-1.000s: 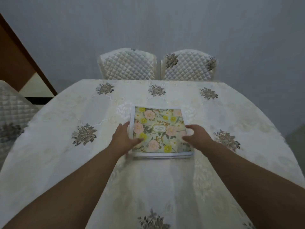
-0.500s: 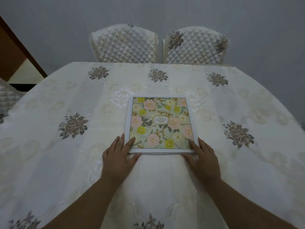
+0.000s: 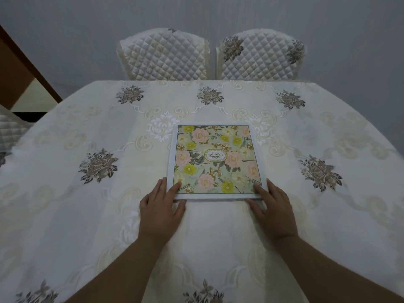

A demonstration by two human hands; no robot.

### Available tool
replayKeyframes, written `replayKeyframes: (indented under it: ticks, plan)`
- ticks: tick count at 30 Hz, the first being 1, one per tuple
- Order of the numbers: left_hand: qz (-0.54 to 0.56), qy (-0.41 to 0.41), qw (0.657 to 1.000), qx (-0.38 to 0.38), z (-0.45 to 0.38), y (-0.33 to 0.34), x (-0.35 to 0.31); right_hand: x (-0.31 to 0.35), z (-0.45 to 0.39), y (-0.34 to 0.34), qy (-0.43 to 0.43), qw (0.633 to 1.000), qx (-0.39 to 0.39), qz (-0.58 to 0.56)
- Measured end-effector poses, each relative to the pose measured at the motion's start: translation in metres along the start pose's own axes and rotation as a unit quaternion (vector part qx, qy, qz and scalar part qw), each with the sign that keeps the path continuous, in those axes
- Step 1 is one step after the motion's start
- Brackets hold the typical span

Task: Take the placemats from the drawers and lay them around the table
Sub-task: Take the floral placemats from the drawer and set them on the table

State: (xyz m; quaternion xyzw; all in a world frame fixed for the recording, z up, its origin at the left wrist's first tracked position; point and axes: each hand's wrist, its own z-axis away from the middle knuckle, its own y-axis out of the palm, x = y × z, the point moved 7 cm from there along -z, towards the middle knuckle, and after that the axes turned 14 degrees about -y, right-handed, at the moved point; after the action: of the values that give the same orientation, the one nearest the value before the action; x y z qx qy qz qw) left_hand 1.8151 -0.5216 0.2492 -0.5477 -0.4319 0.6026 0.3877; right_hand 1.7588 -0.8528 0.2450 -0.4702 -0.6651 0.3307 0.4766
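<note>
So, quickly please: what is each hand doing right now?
Left hand: open, straight fingers resting on the near left corner of the placemat.
Right hand: open, fingers on its near right corner.

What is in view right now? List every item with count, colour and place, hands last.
placemats: one visible stack, floral pink, yellow and green with white border, middle of the table.
tablecloth: one, cream with grey-brown flowers, covering the table.
chairs: two, quilted white covers, side by side at the far edge; a third quilted cover shows at the left edge.
wall: grey, behind the chairs.
left hand: fingers straight, touching the stack's near left corner.
right hand: fingers straight, touching the near right corner.
</note>
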Motion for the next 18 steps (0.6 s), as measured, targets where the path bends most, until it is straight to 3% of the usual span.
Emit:
replayKeyframes:
  ticks: [8, 18]
  plan:
    - [-0.014, 0.054, 0.997, -0.056, 0.009, -0.005, -0.008, 0.013, -0.003, -0.006, -0.024, 1.0, 0.011, 0.015]
    - [-0.011, 0.068, 0.996, -0.051, 0.006, -0.005, -0.011, 0.014, -0.004, -0.002, -0.029, 0.998, 0.032, 0.053]
